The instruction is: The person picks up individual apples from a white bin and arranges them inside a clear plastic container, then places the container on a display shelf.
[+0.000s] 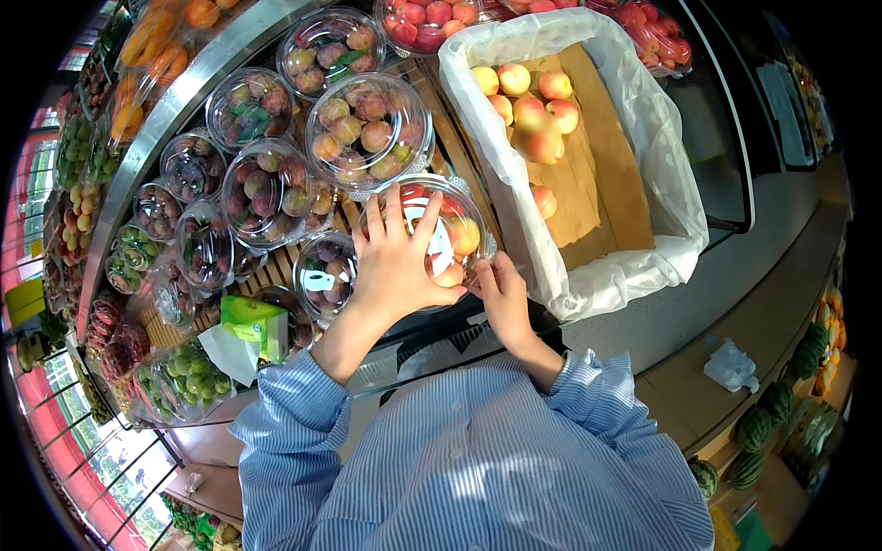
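A round clear plastic container of red-and-yellow fruit (pixel 463 234) stands before me at the front of the display, with its domed lid on. My left hand (pixel 393 265) spans the lid, its fingers spread towards the far side and the thumb at the near rim. At the container's right front rim, my right hand (pixel 504 296) pinches the edge between thumb and fingers. Glare and my left hand hide part of the fruit inside. Just right of it is a box lined with white plastic film (pixel 510 186), holding several loose red-and-yellow fruits (pixel 527 110) on brown cardboard.
Lidded tubs of plums (pixel 372 131) crowd the slatted shelf at the left and back. A green tissue pack (pixel 255 324) lies left of my forearm. A curved metal rail (pixel 165 103) borders the display. Behind me at right are a crumpled plastic bag (pixel 730 365) and watermelons (pixel 754 427).
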`<state>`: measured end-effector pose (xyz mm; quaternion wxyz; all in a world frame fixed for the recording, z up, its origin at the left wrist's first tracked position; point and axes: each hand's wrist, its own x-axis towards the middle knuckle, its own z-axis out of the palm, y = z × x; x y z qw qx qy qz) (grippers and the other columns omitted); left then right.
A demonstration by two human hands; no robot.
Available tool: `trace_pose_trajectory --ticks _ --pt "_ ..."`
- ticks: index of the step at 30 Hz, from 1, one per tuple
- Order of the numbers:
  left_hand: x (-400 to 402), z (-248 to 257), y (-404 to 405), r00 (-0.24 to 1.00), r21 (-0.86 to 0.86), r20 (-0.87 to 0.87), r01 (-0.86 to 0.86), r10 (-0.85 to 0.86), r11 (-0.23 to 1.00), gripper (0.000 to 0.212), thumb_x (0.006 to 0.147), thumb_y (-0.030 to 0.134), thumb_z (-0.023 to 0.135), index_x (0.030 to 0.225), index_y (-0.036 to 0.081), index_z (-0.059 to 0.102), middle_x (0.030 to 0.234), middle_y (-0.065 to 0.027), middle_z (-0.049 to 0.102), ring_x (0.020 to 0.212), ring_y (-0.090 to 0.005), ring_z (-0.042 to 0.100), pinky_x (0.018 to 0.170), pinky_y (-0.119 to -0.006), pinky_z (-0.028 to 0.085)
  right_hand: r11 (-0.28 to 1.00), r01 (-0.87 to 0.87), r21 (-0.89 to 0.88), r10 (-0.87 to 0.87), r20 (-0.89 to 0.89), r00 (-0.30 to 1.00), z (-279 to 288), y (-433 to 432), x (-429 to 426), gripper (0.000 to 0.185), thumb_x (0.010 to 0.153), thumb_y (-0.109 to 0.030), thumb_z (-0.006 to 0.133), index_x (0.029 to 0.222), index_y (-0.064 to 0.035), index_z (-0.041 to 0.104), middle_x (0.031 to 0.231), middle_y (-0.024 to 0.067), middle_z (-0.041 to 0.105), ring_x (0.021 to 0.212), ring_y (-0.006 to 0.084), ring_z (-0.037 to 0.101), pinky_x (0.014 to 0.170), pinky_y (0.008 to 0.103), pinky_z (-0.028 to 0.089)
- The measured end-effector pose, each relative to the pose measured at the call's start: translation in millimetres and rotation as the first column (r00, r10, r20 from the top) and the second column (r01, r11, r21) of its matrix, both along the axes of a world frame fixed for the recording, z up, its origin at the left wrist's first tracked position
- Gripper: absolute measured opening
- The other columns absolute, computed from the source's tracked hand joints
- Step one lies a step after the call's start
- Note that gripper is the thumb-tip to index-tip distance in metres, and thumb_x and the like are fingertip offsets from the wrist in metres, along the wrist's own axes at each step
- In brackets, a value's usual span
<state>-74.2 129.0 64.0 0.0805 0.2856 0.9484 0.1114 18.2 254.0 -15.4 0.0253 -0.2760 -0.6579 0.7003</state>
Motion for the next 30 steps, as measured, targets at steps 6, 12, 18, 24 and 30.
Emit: trace_pose_trajectory --ticks 6,12,18,24,30 --pt "0.2 0.0 -1.3 1.000 0.021 -0.011 0.008 -0.007 1.000 0.101 0.045 0.048 0.075 0.132 0.019 0.034 0.131 -0.0280 0.024 0.117 -0.0505 0.027 0.085 -0.061 0.031 0.961 -0.273 -0.052 0.277 0.101 0.956 11.2 6.2 13.1 0.019 0.088 -0.017 0.050 0.085 0.0021 0.053 0.068 0.0012 0.052 0.061 0.0047 0.047 0.057 0.0196 0.040" --pt "1.8 -1.5 -0.3 1.000 0.027 -0.010 0.009 -0.009 1.000 0.103 0.043 0.046 0.076 0.132 0.019 0.033 0.131 -0.0281 0.023 0.117 -0.0504 0.026 0.085 -0.061 0.031 0.977 -0.211 0.020 0.208 0.120 0.971 16.3 1.6 10.9 0.018 0.081 -0.012 0.053 0.077 0.0051 0.058 0.058 0.0011 0.050 0.054 0.0047 0.042 0.049 0.0223 0.035" --pt "3.5 2.9 3.6 1.000 -0.034 0.000 0.005 -0.005 0.999 0.104 0.043 0.047 0.077 0.133 0.018 0.032 0.131 -0.0282 0.023 0.117 -0.0505 0.026 0.086 -0.061 0.030 0.975 -0.203 0.094 0.200 0.040 0.979 10.7 2.6 10.0 0.020 0.078 -0.014 0.057 0.074 0.0058 0.057 0.053 0.0082 0.050 0.048 0.0124 0.044 0.049 0.0278 0.038" --pt "3.7 -0.6 -4.6 1.000 0.009 0.003 0.006 -0.006 1.000 0.105 0.044 0.052 0.076 0.133 0.017 0.032 0.131 -0.0285 0.022 0.118 -0.0511 0.024 0.088 -0.063 0.028 0.784 -0.342 0.518 0.321 0.132 0.938 47.5 31.9 -12.7 0.028 0.079 -0.024 0.061 0.074 0.0039 0.056 0.066 0.0184 0.056 0.060 0.0363 0.054 0.057 0.0405 0.044" --pt "0.1 -2.6 -4.1 1.000 0.004 0.001 0.024 -0.024 1.000 0.105 0.047 0.056 0.073 0.132 0.010 0.032 0.134 -0.0262 0.020 0.121 -0.0479 0.023 0.091 -0.062 0.024 0.640 -0.267 0.721 0.657 -0.333 0.676 49.6 22.8 -95.5 0.043 0.079 -0.027 0.055 0.114 -0.0014 0.049 0.121 0.0213 0.045 0.112 0.0379 0.041 0.096 0.0413 0.033"
